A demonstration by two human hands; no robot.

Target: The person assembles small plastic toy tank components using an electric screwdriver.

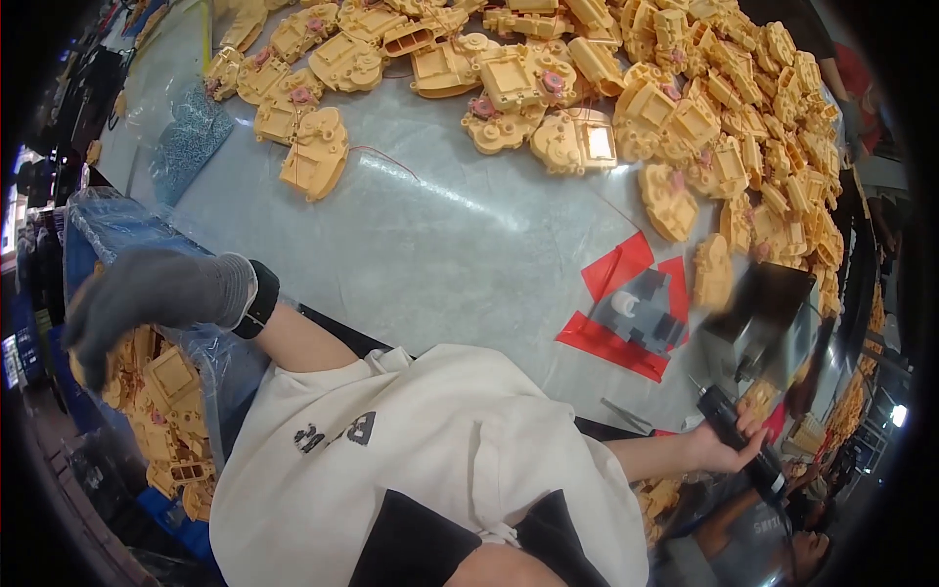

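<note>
At the far left my left hand (147, 293), in a grey glove, reaches over a plastic-lined blue box (117, 220). Its fingers curl down around a yellow plastic housing (77, 368), which they mostly hide. More yellow housings (171, 382) fill the box below. My bare right hand (729, 447) is closed round a black electric screwdriver (721, 415) at the lower right, its thin bit pointing up and left. Near that bit, a grey fixture (641, 313) with a white round piece sits on the table, framed by red tape (614, 344). The fixture holds no housing.
A large heap of yellow housings (665, 108), some with pink parts and thin wires, covers the table's (411, 254) back and right. Tweezers (626, 416) lie by the front edge. A dark box-shaped device (773, 293) stands right of the fixture. Another person (748, 538) is at lower right.
</note>
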